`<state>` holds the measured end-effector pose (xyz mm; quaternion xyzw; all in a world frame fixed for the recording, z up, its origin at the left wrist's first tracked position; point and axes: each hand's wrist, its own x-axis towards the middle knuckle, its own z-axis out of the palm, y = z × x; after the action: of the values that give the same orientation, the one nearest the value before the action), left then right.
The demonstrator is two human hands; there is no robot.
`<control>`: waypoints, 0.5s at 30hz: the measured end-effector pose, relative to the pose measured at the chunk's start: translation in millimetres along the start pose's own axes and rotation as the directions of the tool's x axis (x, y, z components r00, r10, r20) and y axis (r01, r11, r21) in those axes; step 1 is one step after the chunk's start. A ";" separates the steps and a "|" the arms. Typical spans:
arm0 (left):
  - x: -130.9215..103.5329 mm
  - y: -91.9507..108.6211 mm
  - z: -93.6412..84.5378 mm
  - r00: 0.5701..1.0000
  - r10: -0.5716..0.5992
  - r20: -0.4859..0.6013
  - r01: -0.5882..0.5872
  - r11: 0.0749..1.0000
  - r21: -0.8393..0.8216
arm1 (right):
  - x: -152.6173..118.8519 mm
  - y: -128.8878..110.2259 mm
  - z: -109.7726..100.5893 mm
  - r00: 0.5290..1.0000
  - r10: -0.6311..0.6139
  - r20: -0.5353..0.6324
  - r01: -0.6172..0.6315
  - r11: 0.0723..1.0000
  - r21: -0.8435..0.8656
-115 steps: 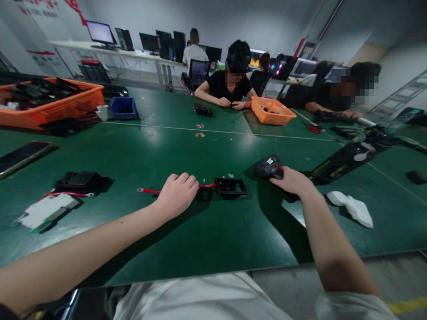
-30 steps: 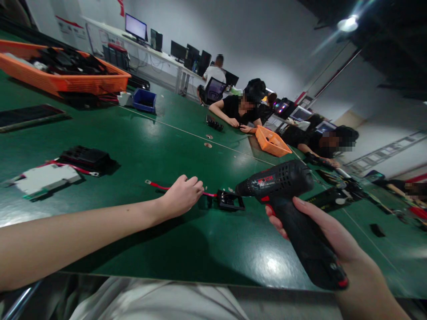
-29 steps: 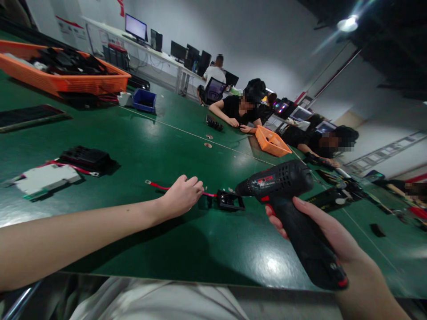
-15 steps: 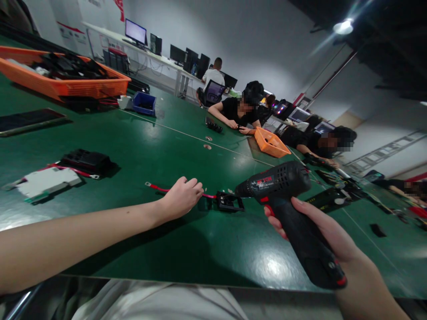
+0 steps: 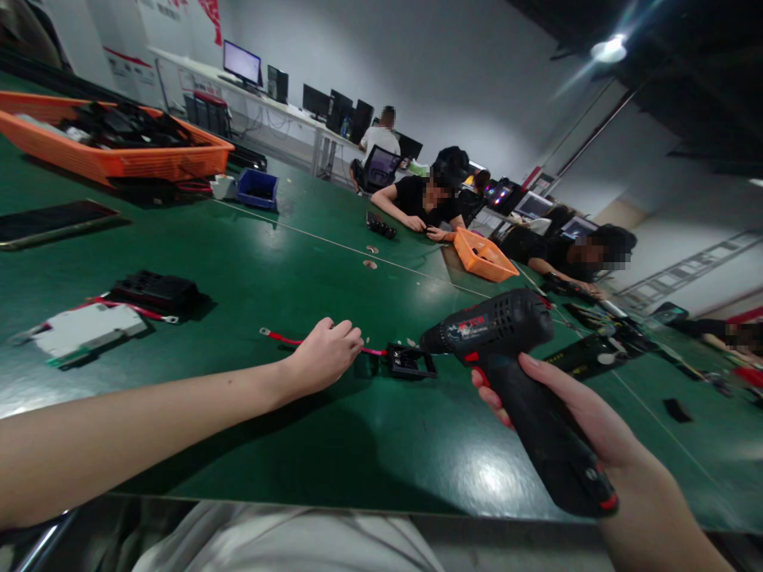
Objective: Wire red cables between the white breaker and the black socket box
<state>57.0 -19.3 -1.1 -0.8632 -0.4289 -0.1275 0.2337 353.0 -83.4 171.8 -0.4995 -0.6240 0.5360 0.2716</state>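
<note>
My right hand (image 5: 572,413) is wrapped round the handle of a black and red power drill (image 5: 518,381), its chuck pointing left. The drill's nose is close to the right side of a small black plastic housing (image 5: 411,361) on the green table (image 5: 310,461). A red cable (image 5: 280,338) with a metal lug at its left end runs under my left hand (image 5: 331,349) to the housing. The fingers of my left hand are closed over the cable, just left of the housing. Whether the drill's tip touches the housing is unclear.
At the left lie a white module (image 5: 89,330), a black part (image 5: 156,290) and a phone (image 5: 56,221). Behind them stand an orange basket (image 5: 167,163) and a blue bin (image 5: 257,189). Across the table, people work beside another orange basket (image 5: 486,258). A green board (image 5: 587,356) lies right.
</note>
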 end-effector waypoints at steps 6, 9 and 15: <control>0.0 -0.1 -0.1 1.000 -0.005 -0.008 0.005 1.000 0.001 | -38.6 -6.5 28.9 0.980 -0.121 -0.155 0.113 0.992 -0.059; -0.4 -0.3 0.5 1.000 -0.003 -0.012 0.003 1.000 0.007 | -38.0 -5.5 28.6 0.964 -0.155 -0.217 0.141 0.987 -0.076; 0.0 0.0 1.2 1.000 -0.015 0.006 0.015 1.000 0.005 | -39.5 -7.8 32.5 0.956 -0.186 -0.228 0.173 0.982 -0.075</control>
<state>57.0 -18.7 -2.2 -0.8597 -0.4366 -0.1255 0.2336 336.0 -131.9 177.8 -0.5076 -0.6447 0.4294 0.3773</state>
